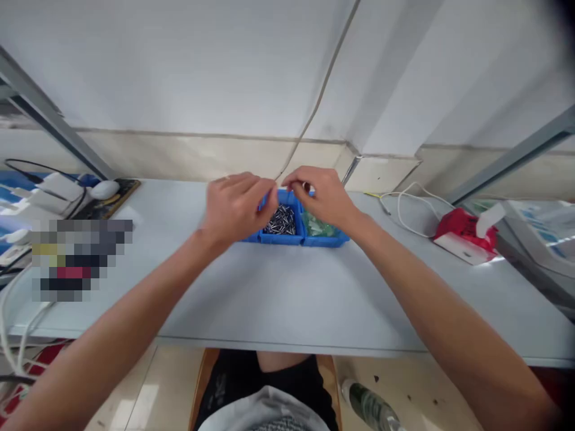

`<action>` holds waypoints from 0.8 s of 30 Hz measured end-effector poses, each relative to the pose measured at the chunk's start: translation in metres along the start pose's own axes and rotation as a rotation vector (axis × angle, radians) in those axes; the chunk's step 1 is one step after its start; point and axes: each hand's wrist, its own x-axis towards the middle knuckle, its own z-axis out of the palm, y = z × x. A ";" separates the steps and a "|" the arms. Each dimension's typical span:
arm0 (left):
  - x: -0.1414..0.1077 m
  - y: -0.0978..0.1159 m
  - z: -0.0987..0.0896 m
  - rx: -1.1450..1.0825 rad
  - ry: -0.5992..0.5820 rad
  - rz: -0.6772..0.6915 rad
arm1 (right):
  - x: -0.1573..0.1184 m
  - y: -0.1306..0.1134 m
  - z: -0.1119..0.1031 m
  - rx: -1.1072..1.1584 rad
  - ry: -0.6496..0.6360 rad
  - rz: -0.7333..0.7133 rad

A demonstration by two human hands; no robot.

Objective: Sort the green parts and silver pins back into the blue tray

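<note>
Left hand [238, 206] and right hand [321, 197] curve over the blue bin [281, 239]; you cannot tell their grasp. A knock could spill its metal pins [281, 220].

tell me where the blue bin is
In the head view, the blue bin sits on the far part of the pale table, just under the left hand and right hand, with the red box farther off to its right.

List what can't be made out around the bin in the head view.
What the left hand and right hand hold: head view, their fingers hide it.
Back of the blue parts bin: head view, behind both hands.
The dark metal pieces: head view, too small to identify.
The green contents: head view, blurred.
Objects under the pixelated patch: head view, blurred out.
</note>
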 end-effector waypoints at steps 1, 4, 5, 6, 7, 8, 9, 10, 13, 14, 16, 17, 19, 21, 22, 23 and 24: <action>-0.002 -0.019 0.000 -0.083 0.033 -0.083 | 0.007 -0.001 0.002 -0.041 -0.054 -0.024; -0.019 -0.073 -0.001 -0.413 0.250 -0.471 | 0.023 -0.022 0.015 -0.144 -0.249 -0.086; -0.025 -0.087 0.002 -0.455 0.261 -0.526 | 0.028 -0.031 0.022 -0.190 -0.337 -0.112; -0.033 -0.098 0.007 -0.504 0.260 -0.587 | 0.034 -0.041 0.031 -0.250 -0.437 -0.129; -0.040 -0.106 0.013 -0.561 0.243 -0.653 | 0.040 -0.049 0.041 -0.315 -0.521 -0.128; -0.048 -0.111 0.018 -0.610 0.218 -0.703 | 0.045 -0.056 0.052 -0.369 -0.593 -0.108; -0.055 -0.113 0.024 -0.642 0.195 -0.732 | 0.049 -0.060 0.062 -0.412 -0.643 -0.086; -0.061 -0.112 0.028 -0.665 0.172 -0.743 | 0.053 -0.063 0.071 -0.442 -0.674 -0.063; -0.074 -0.104 0.033 -0.679 0.127 -0.714 | 0.059 -0.063 0.090 -0.491 -0.701 -0.028; -0.076 -0.101 0.034 -0.676 0.118 -0.706 | 0.060 -0.062 0.093 -0.506 -0.708 -0.024; -0.078 -0.099 0.033 -0.679 0.108 -0.713 | 0.063 -0.059 0.096 -0.526 -0.720 -0.026; -0.078 -0.099 0.033 -0.688 0.108 -0.726 | 0.064 -0.058 0.096 -0.527 -0.725 -0.033; -0.079 -0.100 0.034 -0.713 0.119 -0.757 | 0.066 -0.056 0.095 -0.521 -0.732 -0.058; -0.079 -0.101 0.034 -0.725 0.131 -0.775 | 0.067 -0.054 0.093 -0.497 -0.712 -0.095; -0.079 -0.101 0.034 -0.733 0.132 -0.779 | 0.068 -0.051 0.092 -0.475 -0.693 -0.112; -0.079 -0.101 0.035 -0.740 0.131 -0.782 | 0.069 -0.048 0.091 -0.445 -0.671 -0.119; -0.078 -0.101 0.035 -0.745 0.125 -0.785 | 0.071 -0.045 0.089 -0.406 -0.650 -0.118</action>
